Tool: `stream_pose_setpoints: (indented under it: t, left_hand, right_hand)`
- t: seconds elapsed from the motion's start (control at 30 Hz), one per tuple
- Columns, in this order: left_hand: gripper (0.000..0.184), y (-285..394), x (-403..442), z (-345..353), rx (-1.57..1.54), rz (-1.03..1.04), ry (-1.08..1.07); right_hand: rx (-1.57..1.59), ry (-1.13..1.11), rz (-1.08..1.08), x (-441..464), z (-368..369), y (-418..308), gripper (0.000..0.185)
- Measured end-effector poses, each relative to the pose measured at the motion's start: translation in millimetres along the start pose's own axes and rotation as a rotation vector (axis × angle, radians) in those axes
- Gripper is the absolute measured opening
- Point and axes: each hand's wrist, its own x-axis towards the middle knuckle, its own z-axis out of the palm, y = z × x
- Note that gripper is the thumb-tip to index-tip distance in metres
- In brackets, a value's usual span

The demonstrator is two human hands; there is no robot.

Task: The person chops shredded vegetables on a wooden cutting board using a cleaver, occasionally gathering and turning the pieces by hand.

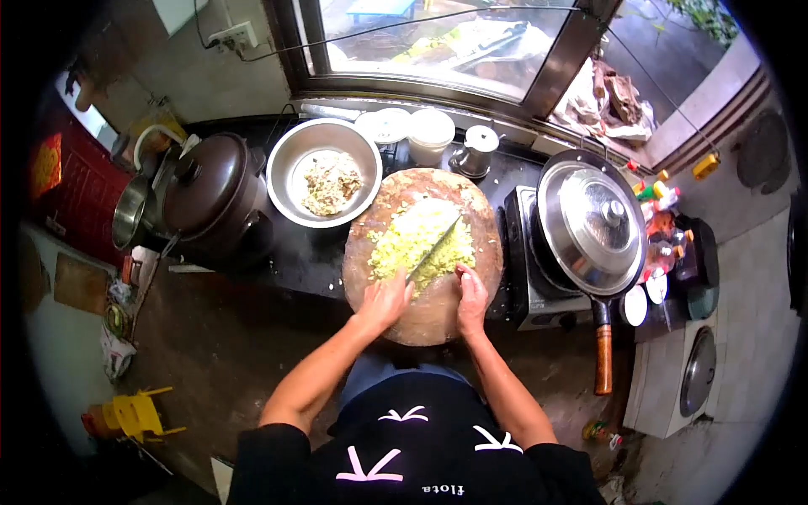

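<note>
My left hand [387,301] is closed around the handle of a kitchen knife [434,247]. The blade points away to the upper right and lies across a pile of finely chopped pale-green vegetable [396,248]. Under the pile is a thick round wooden chopping board [421,324]. At the pile's lower right edge is my right hand [471,299], its fingers curled together close to the chopped pieces. Whatever those fingers hold, if anything, is too small to make out.
Left of the board stands a metal bowl [282,189] holding a chopped mixture. Beyond it is a dark lidded pot [202,185]. A lidded wok [589,219] sits on a stove [530,290] at right, near several bottles [661,244]. A white tub [430,135] and metal pitcher [476,151] stand behind.
</note>
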Motion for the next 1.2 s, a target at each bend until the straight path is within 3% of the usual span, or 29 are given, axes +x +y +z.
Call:
stream_pose_setpoints:
  t: [0.17, 0.23, 0.37, 0.47, 0.57, 0.7, 0.77, 0.8, 0.87, 0.97, 1.1, 1.13, 1.2]
  left_hand:
    - [0.030, 32.7, -4.6, -45.5, -0.088, -0.125, 0.092]
    - [0.029, 29.2, -3.7, -31.2, -0.059, -0.209, 0.189]
    - [0.029, 7.7, 2.6, -13.5, 0.019, -0.170, 0.126]
    - [0.031, 39.4, -5.8, -38.9, -0.038, -0.221, 0.131]
    - [0.030, 23.6, 2.1, 3.8, -0.043, -0.216, 0.083]
    - [0.033, 37.0, 2.8, 8.5, -0.209, -0.301, 0.051]
    - [0.036, 52.1, -4.2, 2.2, -0.387, -0.367, -0.008]
    - [0.035, 46.0, -8.9, 22.7, -0.461, -0.273, 0.083]
    - [0.032, 52.0, -29.3, 20.9, -0.770, -0.024, 0.167]
    - [0.028, 25.6, -43.4, 22.6, -0.801, -0.273, 0.247]
    - [0.048, -41.4, -47.8, 41.9, -0.837, -0.198, 0.674]
    - [0.052, -64.3, -42.7, 58.4, -0.888, -0.180, 0.743]
    - [0.068, -84.8, -40.7, 67.5, -1.111, -0.187, 0.705]
  right_hand:
    - [-0.016, -0.116, -0.004, 7.9, -9.8, -0.4, 0.035]
    - [-0.021, -0.158, -0.009, 14.8, -9.8, 11.0, 0.035]
    - [0.085, -0.223, -0.033, 17.6, -0.5, 12.4, 0.035]
    - [0.060, -0.248, 0.017, 13.5, -0.1, -0.6, 0.035]
    - [0.006, -0.358, 0.017, 14.3, 4.0, 16.3, 0.037]
    - [0.221, -0.567, 0.510, -0.4, 13.5, -37.8, 0.038]
    - [0.358, -0.612, 0.620, -1.9, 11.4, -43.3, 0.034]
    - [0.422, -0.637, 0.680, -3.5, 11.3, -45.5, 0.032]
    - [0.334, -0.516, 0.577, -11.1, 15.8, -52.3, 0.024]
    - [0.333, -0.384, 0.565, -17.6, 6.6, -64.5, 0.020]
    - [-0.129, -0.491, 0.249, -19.5, -22.3, -61.9, 0.013]
    - [-0.365, -0.508, 0.005, -12.1, -37.8, -29.9, 0.014]
    - [-0.607, -0.564, -0.058, -26.9, -34.3, -79.5, 0.023]
